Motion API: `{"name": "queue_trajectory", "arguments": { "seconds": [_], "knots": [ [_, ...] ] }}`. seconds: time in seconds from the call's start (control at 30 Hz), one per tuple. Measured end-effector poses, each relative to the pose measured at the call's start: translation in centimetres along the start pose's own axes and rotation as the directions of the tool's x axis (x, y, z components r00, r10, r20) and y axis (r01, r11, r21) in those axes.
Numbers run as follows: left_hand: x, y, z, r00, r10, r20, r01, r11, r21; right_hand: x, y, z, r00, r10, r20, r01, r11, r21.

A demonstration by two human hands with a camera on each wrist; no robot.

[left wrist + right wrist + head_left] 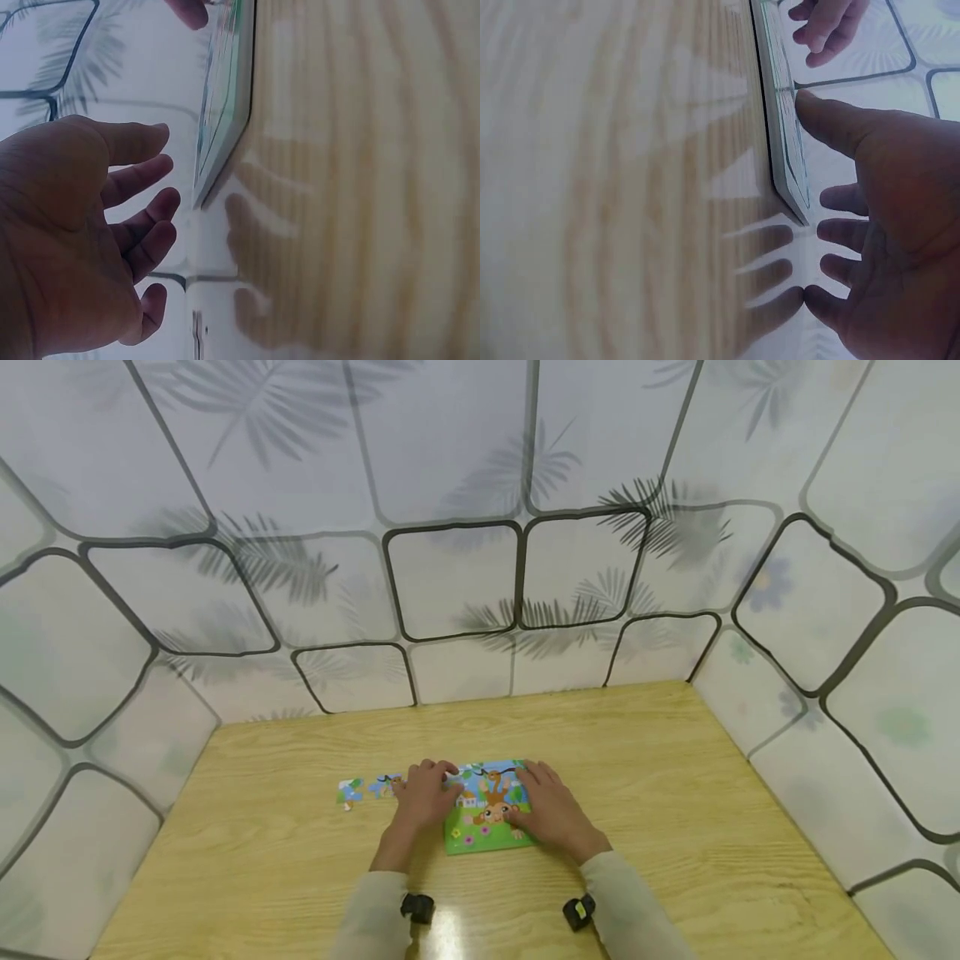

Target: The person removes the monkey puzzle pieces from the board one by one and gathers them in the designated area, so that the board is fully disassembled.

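Note:
A flat picture puzzle board with a cartoon monkey, flowers and green grass lies on the table. My left hand is at its upper left side, fingers loosely bent; the left wrist view shows this hand holding nothing and apart from the board. On the other side, my right hand lies over the board's right edge. In the right wrist view its thumb touches the board's top, and the other fingers extend past the edge. Loose puzzle pieces lie left of the board, partly hidden by my left hand.
The light wooden table meets patterned fabric walls at the back and both sides. A small white and orange bit sits just below the loose pieces. Black wrist devices are strapped at both sleeves.

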State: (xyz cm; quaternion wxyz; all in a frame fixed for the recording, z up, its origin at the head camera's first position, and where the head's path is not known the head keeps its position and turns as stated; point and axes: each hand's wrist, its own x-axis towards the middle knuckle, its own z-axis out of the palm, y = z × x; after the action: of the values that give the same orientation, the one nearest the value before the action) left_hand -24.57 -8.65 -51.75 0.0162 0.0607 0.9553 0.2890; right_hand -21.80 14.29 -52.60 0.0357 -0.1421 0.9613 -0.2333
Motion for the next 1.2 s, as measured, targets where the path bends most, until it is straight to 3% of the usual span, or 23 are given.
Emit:
{"name": "queue_trajectory", "arguments": {
  "seconds": [0.23, 0.43, 0.87, 1.2],
  "knots": [
    [0.1, 1.8, 1.2, 0.998, 0.06, 0.024, -0.06, 0.998, 0.005, -0.2, 0.7, -0.1, 0.999, 0.046, 0.018, -0.045, 0.998, -0.046],
    [0.2, 3.4, 2.0, 0.994, 0.077, 0.072, -0.078, 0.997, 0.005, -0.3, 0.8, -0.2, 0.999, 0.026, 0.027, -0.024, 0.996, -0.081],
    [0.7, 5.1, 3.4, 0.992, 0.056, 0.115, -0.064, 0.996, 0.062, -0.4, 0.4, -0.5, 1.0, -0.003, 0.022, 0.005, 0.993, -0.118],
    [0.9, 5.7, 3.8, 0.998, -0.004, 0.068, 0.001, 0.999, 0.047, -0.5, 0.4, -0.6, 1.0, 0.001, 0.031, 0.003, 0.99, -0.141]
  ]
}}
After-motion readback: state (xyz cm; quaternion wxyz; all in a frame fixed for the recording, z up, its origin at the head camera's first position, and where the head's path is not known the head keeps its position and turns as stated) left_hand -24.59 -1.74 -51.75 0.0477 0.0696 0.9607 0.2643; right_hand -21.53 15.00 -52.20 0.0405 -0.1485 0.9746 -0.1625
